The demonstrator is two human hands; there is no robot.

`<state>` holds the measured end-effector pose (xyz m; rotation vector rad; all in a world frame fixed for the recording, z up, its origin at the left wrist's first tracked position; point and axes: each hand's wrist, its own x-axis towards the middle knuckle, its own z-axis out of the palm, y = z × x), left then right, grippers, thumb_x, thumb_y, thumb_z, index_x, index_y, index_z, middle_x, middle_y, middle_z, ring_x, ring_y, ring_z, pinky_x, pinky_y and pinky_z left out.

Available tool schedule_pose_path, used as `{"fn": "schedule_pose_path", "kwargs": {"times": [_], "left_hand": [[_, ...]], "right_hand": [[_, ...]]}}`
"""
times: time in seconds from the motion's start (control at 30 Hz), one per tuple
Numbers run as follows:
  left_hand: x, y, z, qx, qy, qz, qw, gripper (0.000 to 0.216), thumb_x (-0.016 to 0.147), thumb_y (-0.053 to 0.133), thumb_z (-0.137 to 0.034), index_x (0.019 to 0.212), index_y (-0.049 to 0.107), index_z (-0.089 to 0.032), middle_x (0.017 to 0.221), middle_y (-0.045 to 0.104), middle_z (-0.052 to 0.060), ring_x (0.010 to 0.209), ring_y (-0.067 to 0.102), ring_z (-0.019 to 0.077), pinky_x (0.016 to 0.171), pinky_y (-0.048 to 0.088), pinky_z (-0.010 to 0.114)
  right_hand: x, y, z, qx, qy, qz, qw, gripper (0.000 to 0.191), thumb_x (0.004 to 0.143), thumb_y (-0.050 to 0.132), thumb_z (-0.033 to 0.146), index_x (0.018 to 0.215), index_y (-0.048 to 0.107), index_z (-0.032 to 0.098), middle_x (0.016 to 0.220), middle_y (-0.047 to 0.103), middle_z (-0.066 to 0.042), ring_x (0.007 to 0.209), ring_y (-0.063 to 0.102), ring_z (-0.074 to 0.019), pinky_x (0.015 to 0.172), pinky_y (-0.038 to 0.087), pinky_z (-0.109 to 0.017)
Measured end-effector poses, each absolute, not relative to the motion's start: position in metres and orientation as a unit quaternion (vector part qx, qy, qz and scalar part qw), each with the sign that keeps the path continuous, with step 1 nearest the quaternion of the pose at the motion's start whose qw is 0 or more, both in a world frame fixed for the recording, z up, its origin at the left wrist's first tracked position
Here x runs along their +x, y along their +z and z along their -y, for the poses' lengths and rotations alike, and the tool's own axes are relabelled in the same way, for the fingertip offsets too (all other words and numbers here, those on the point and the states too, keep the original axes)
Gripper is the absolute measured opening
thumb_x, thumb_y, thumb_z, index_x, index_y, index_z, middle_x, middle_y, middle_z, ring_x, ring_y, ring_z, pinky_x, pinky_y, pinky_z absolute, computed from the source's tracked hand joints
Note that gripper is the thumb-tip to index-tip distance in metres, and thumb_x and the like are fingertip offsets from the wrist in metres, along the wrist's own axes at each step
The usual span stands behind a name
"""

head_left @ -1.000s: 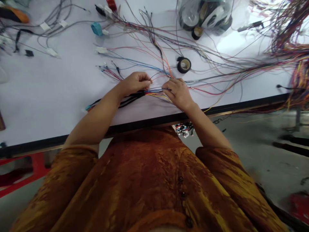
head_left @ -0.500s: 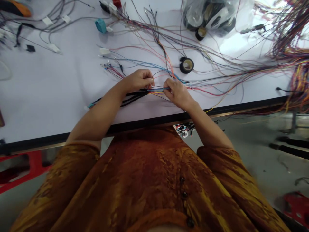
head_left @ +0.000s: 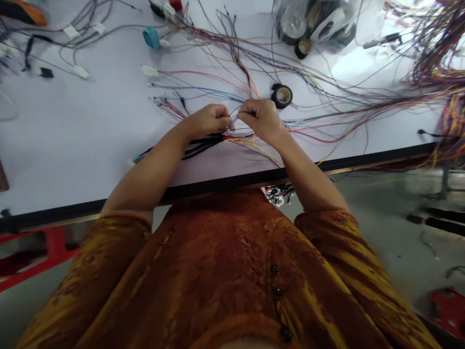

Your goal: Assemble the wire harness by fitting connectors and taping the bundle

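Observation:
My left hand [head_left: 214, 119] is closed in a pinch on thin wires, just above the point where black-sleeved cables [head_left: 203, 147] fan out into loose coloured strands. My right hand [head_left: 262, 118] pinches several blue wires [head_left: 232, 121], which run across the short gap between the two hands. Yellow wires [head_left: 250, 142] hang slack below the right hand. To the left, blue and red wires end in a white connector [head_left: 150, 71] and small metal terminals [head_left: 156, 100]. The exact wires under the left fingertips are hidden.
A roll of black tape [head_left: 282, 96] lies beyond my right hand. Behind it is a plastic bag [head_left: 332, 29] of tape rolls. A teal connector [head_left: 150, 38] sits at the back, and a wire bundle [head_left: 439, 58] heaps at the right. The dark table edge [head_left: 225, 185] runs near my body.
My right hand has moved up and left, closer to my left hand, drawing blue wires with it. The yellow wires now sag free below. My left hand has stayed nearly still.

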<state>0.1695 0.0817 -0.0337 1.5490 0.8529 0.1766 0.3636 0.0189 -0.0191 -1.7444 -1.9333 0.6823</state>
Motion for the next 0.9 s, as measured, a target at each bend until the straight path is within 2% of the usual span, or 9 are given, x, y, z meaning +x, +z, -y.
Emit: {"fn": "schedule_pose_path", "kwargs": {"times": [0.27,0.4,0.63,0.77,0.9], "left_hand": [[0.169,-0.035,-0.086,0.675,0.072,-0.368,0.636,0.009,0.090,0.063,-0.018,0.081,0.063,-0.016,0.069,0.060,0.000,0.063,0.046,0.0097,0.065,0.037,0.028],[0.168,-0.036,-0.088,0.662,0.068,-0.365,0.651,0.016,0.088,0.071,-0.027,0.080,0.060,-0.018,0.078,0.067,0.002,0.066,0.048,0.0108,0.067,0.037,0.029],[0.166,-0.037,-0.089,0.674,0.064,-0.342,0.652,0.012,0.087,0.066,-0.025,0.081,0.059,-0.016,0.089,0.073,0.005,0.069,0.050,0.0103,0.064,0.037,0.028],[0.168,-0.034,-0.086,0.667,0.076,-0.348,0.654,0.014,0.086,0.066,-0.027,0.082,0.057,-0.017,0.086,0.072,0.003,0.071,0.050,0.0106,0.066,0.037,0.029],[0.175,-0.037,-0.089,0.673,0.073,-0.362,0.641,0.015,0.088,0.063,-0.032,0.087,0.061,-0.017,0.074,0.067,0.000,0.067,0.047,0.0105,0.063,0.035,0.028]], "right_hand": [[0.374,-0.016,0.015,-0.596,0.264,0.729,0.212,0.023,0.094,0.056,0.031,0.087,0.073,0.018,0.082,0.069,-0.005,0.078,0.060,-0.0171,0.077,0.045,-0.032],[0.381,-0.027,0.024,-0.601,0.256,0.732,0.192,0.023,0.092,0.056,0.027,0.084,0.074,0.017,0.082,0.070,-0.006,0.076,0.059,-0.0163,0.077,0.045,-0.031],[0.382,-0.037,0.015,-0.624,0.244,0.721,0.177,0.024,0.090,0.056,0.028,0.084,0.076,0.018,0.081,0.070,-0.006,0.079,0.059,-0.0179,0.080,0.047,-0.033],[0.375,-0.039,0.015,-0.662,0.233,0.693,0.167,0.026,0.090,0.055,0.029,0.097,0.078,0.019,0.086,0.073,-0.007,0.085,0.063,-0.0212,0.086,0.050,-0.037],[0.362,-0.043,0.019,-0.715,0.186,0.658,0.145,0.032,0.092,0.056,0.027,0.118,0.073,0.020,0.107,0.075,-0.011,0.097,0.066,-0.0271,0.089,0.051,-0.042]]}}
